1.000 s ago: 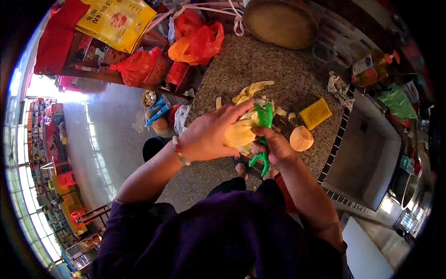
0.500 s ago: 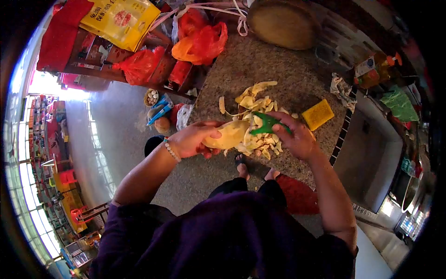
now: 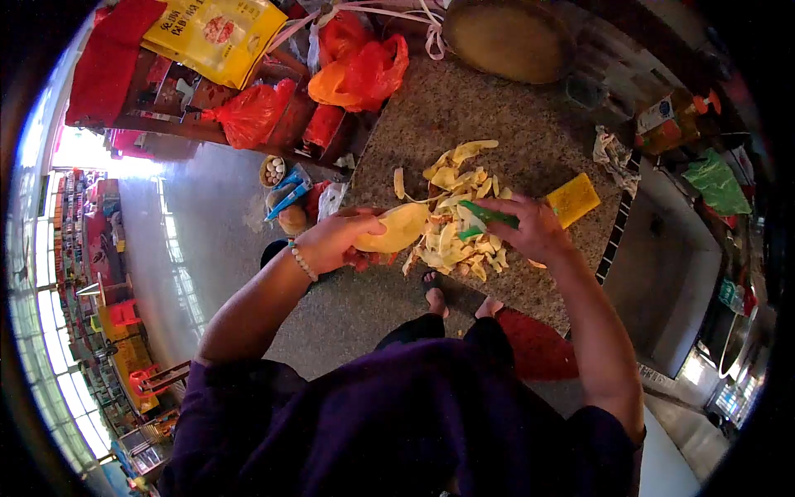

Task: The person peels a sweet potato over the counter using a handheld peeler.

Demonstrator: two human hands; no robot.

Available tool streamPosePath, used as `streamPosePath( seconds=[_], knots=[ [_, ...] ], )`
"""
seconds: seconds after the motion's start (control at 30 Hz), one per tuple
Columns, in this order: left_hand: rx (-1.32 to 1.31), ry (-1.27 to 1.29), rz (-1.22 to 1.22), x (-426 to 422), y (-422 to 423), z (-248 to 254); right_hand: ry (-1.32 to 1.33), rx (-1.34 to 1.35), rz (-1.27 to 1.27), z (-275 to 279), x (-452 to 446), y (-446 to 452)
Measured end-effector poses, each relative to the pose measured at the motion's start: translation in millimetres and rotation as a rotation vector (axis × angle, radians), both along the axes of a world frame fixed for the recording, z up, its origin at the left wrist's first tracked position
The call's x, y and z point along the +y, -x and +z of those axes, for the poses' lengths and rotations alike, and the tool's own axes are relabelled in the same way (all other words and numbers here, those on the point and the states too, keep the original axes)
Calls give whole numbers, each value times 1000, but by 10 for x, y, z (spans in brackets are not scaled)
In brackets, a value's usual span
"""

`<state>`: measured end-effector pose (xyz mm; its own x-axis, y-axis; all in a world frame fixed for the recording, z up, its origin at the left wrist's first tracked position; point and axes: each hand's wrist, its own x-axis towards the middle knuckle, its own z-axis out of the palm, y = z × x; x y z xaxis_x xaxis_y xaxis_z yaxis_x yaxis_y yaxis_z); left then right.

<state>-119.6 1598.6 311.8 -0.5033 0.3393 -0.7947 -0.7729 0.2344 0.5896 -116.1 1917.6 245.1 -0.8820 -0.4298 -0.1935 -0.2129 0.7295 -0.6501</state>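
Observation:
My left hand [image 3: 333, 240] is closed around a large, smooth, pale yellow oblong vegetable [image 3: 399, 229], held near the counter's front edge. It looks peeled, but its exact kind is unclear. In my right hand [image 3: 534, 225] is a green peeler [image 3: 490, 215], its forked head pointing left toward the vegetable with a gap between them. Under and around the peeler lies a loose heap of pale yellow peelings [image 3: 447, 248] on the speckled stone counter [image 3: 414, 108].
A yellow sponge [image 3: 573, 200] lies just beyond my right hand. Further right are crumpled wrapping [image 3: 613, 153], a sink [image 3: 662, 257] and an oil bottle [image 3: 662, 124]. A round board [image 3: 509, 41] stands at the back. Red bags [image 3: 364, 70] hang over the left side.
My left hand and the vegetable have shifted slightly left and up. The peeler has tilted and moved away from the vegetable, widening the gap and exposing more peelings.

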Motion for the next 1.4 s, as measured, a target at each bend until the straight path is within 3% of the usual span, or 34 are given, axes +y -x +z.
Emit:
streamPosePath(
  seconds=[0.13,0.23,0.33,0.43,0.53,0.63,0.73,0.83,0.87,0.97,1.1,1.13,1.23,1.33,1.4],
  knots=[
    [-25,12,43,153,5,-15,310,8,120,343,-293,58],
    [-9,-22,24,148,-12,-93,250,17,170,377,-312,85],
    [8,-64,40,88,-59,-16,-306,-42,153,161,-17,142],
    [59,-104,52,70,-85,131,-173,203,5,-292,207,-21],
    [96,-88,44,121,21,48,-273,34,-24,-146,145,62],
    [40,-39,59,222,47,75,-316,177,-58,-124,125,59],
    [-18,-11,98,223,58,-44,-170,134,-83,-93,112,70],
    [2,-15,80,258,55,-89,324,-85,-25,273,-82,116],
    [6,-16,51,270,40,-88,272,8,28,402,-163,116],
    [39,-8,-30,277,-2,-62,454,-64,161,340,-244,170],
    [12,-55,-67,230,-146,223,-156,30,67,8,116,245],
    [-26,-89,-61,229,-167,281,-40,112,18,-163,205,183],
    [31,29,34,213,-132,169,-159,-19,-9,-53,153,233],
    [-32,-74,80,146,-106,-3,264,-214,-106,99,40,272],
    [-71,-152,101,146,-128,-61,468,-192,57,307,-141,268]
  ],
)
